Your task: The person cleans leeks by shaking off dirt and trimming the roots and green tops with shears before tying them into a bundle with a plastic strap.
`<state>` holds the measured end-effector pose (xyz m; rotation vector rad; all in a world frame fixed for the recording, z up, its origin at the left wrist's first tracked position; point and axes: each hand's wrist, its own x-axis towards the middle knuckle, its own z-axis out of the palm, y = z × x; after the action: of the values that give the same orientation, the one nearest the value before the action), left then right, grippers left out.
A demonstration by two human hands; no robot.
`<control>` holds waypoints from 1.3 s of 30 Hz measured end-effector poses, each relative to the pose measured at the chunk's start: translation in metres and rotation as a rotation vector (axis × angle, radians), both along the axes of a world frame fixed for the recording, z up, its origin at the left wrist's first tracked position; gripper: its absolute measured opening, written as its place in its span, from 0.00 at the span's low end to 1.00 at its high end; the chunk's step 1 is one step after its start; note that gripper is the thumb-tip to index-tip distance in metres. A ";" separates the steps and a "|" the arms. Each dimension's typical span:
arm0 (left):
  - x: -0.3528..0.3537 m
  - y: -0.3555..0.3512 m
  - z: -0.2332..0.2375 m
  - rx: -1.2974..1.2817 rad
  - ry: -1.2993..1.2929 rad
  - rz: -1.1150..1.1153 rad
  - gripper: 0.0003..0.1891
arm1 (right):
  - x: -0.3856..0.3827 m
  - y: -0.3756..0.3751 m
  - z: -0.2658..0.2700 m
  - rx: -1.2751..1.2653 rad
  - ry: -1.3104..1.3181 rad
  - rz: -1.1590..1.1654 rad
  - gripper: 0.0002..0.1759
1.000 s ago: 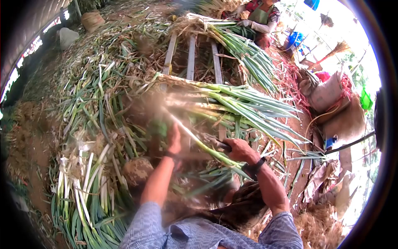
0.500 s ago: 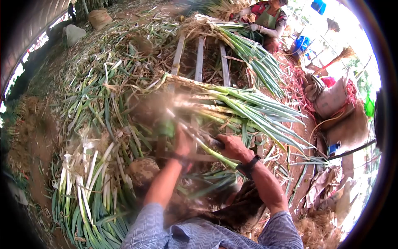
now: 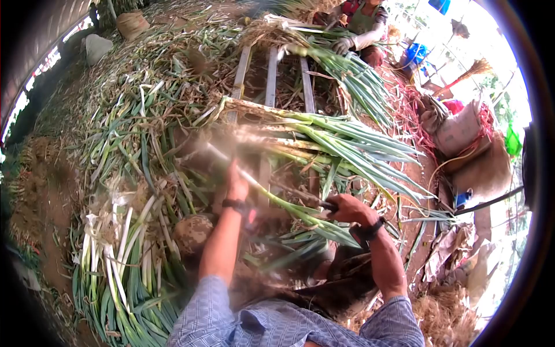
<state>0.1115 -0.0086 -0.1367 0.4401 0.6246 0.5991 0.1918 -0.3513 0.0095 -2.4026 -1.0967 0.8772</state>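
Note:
My left hand [image 3: 236,184] is closed around the white lower part of a long green onion [image 3: 269,200]. The onion slants down to the right, its green leaves reaching below my right wrist. A smear on the lens blurs its root end and part of my left hand. My right hand [image 3: 351,209] grips the dark handle of a knife [image 3: 300,195]; the thin blade points left, above the stalk. Just beyond my hands, a bunch of green onions [image 3: 341,139] lies across wooden slats [image 3: 270,78], leaves to the right.
Trimmed white-stemmed onions [image 3: 124,260] lie in a pile at lower left. Loose leaves and peelings [image 3: 139,98] cover the ground at left. Across the slats, a co-worker's gloved hand [image 3: 344,45] rests by another onion bunch [image 3: 352,75]. Stuffed sacks [image 3: 480,168] stand at right.
My left hand has moved up and left with the onion. My right hand has moved right with the knife, widening the gap between my hands. The co-worker's gloved hand has shifted onto the onion leaves.

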 end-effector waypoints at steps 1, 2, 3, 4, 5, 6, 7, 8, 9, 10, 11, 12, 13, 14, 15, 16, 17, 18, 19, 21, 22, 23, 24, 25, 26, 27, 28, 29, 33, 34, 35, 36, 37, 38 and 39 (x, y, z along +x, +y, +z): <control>0.004 -0.002 -0.008 0.026 0.055 -0.012 0.10 | -0.001 -0.012 -0.002 -0.040 -0.019 0.018 0.18; 0.008 -0.007 -0.017 0.053 0.111 -0.025 0.08 | -0.003 -0.023 -0.002 -0.062 -0.037 -0.015 0.18; 0.009 -0.013 -0.020 0.079 0.168 -0.041 0.08 | -0.003 -0.028 0.000 -0.054 -0.043 -0.082 0.17; 0.012 -0.019 -0.023 0.090 0.164 -0.044 0.09 | -0.004 -0.033 0.003 -0.047 -0.049 -0.152 0.16; 0.017 -0.023 -0.025 0.083 0.160 -0.077 0.09 | -0.004 -0.041 0.004 -0.040 -0.056 -0.224 0.15; 0.025 -0.027 -0.023 0.076 0.154 -0.109 0.10 | 0.002 -0.045 -0.003 -0.041 -0.096 -0.270 0.13; 0.032 -0.029 -0.016 0.072 0.145 -0.139 0.10 | 0.004 -0.051 -0.008 -0.035 -0.105 -0.291 0.13; 0.045 -0.030 -0.016 0.121 0.165 -0.122 0.11 | 0.008 -0.054 -0.013 -0.025 -0.115 -0.309 0.13; 0.052 -0.032 -0.010 0.111 0.157 -0.140 0.11 | 0.009 -0.051 -0.009 -0.013 -0.124 -0.325 0.13; 0.058 -0.033 -0.006 0.102 0.152 -0.158 0.12 | 0.009 -0.048 -0.005 -0.010 -0.111 -0.326 0.13; 0.063 -0.036 -0.002 0.092 0.149 -0.176 0.12 | 0.007 -0.044 0.000 -0.008 -0.097 -0.326 0.13; 0.062 -0.043 0.012 0.143 0.123 -0.201 0.11 | 0.007 -0.040 0.004 -0.007 -0.082 -0.326 0.13; 0.072 -0.042 -0.009 0.094 0.067 -0.253 0.11 | 0.010 -0.037 0.003 -0.012 -0.085 -0.317 0.14; 0.088 -0.040 -0.051 0.044 0.012 -0.305 0.12 | 0.014 -0.035 0.002 -0.019 -0.087 -0.308 0.14; 0.096 -0.042 -0.075 -0.008 -0.043 -0.356 0.12 | 0.019 -0.034 -0.001 -0.027 -0.090 -0.299 0.15; 0.070 -0.073 -0.006 0.008 -0.018 -0.409 0.13 | 0.024 -0.034 -0.007 -0.020 -0.069 -0.320 0.16; 0.066 -0.082 0.018 0.073 0.066 -0.353 0.13 | 0.026 -0.034 -0.009 -0.025 -0.068 -0.315 0.17; 0.068 -0.087 0.029 0.135 0.149 -0.297 0.13 | 0.028 -0.032 -0.011 -0.032 -0.067 -0.311 0.17; 0.077 -0.085 0.010 0.102 0.134 -0.285 0.14 | 0.031 -0.032 -0.012 -0.040 -0.065 -0.308 0.17; 0.091 -0.081 -0.008 -0.003 0.093 -0.302 0.17 | 0.034 -0.033 -0.012 -0.037 -0.047 -0.305 0.17; 0.095 -0.079 -0.012 -0.074 0.067 -0.331 0.19 | 0.033 -0.032 -0.005 -0.037 -0.048 -0.303 0.17; 0.099 -0.078 -0.016 -0.144 0.041 -0.359 0.23 | 0.033 -0.033 -0.002 -0.034 -0.049 -0.300 0.17; 0.092 -0.082 -0.009 0.041 -0.054 -0.302 0.26 | 0.036 -0.037 -0.003 -0.034 -0.054 -0.300 0.16; 0.101 -0.072 -0.031 0.116 0.070 -0.291 0.26 | 0.038 -0.039 0.001 -0.023 -0.030 -0.301 0.16; 0.105 -0.066 -0.054 0.144 0.098 -0.299 0.26 | 0.038 -0.042 0.007 -0.011 -0.006 -0.304 0.15; 0.100 -0.067 -0.065 0.207 0.112 -0.322 0.24 | 0.037 -0.046 0.011 -0.001 0.022 -0.306 0.15; 0.088 -0.071 -0.061 0.255 0.113 -0.356 0.22 | 0.037 -0.049 0.015 -0.016 0.062 -0.295 0.17; 0.076 -0.074 -0.057 0.268 0.102 -0.376 0.20 | 0.033 -0.049 0.021 -0.016 0.082 -0.285 0.17; 0.032 -0.087 0.001 0.130 0.020 -0.410 0.16 | 0.017 -0.045 0.036 -0.066 0.123 -0.178 0.19; 0.024 -0.082 0.007 0.123 0.000 -0.448 0.16 | 0.011 -0.042 0.042 -0.069 0.120 -0.156 0.19; 0.016 -0.075 0.013 0.115 -0.021 -0.487 0.15 | 0.005 -0.039 0.050 -0.072 0.116 -0.134 0.19; 0.004 -0.067 0.026 0.045 -0.031 -0.541 0.13 | -0.001 -0.032 0.066 -0.082 0.148 -0.127 0.19; -0.010 -0.063 0.054 -0.035 0.024 -0.556 0.12 | 0.000 -0.037 0.051 -0.054 0.100 -0.113 0.18; -0.015 -0.060 0.056 -0.059 0.071 -0.496 0.13 | 0.001 -0.041 0.041 -0.084 0.065 -0.122 0.18; -0.020 -0.057 0.057 -0.081 0.115 -0.435 0.14 | 0.002 -0.043 0.038 -0.112 0.025 -0.130 0.17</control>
<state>0.0913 -0.0657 -0.0795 0.5184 0.6351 0.1351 0.1933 -0.3940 0.0470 -2.5134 -0.8930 0.9451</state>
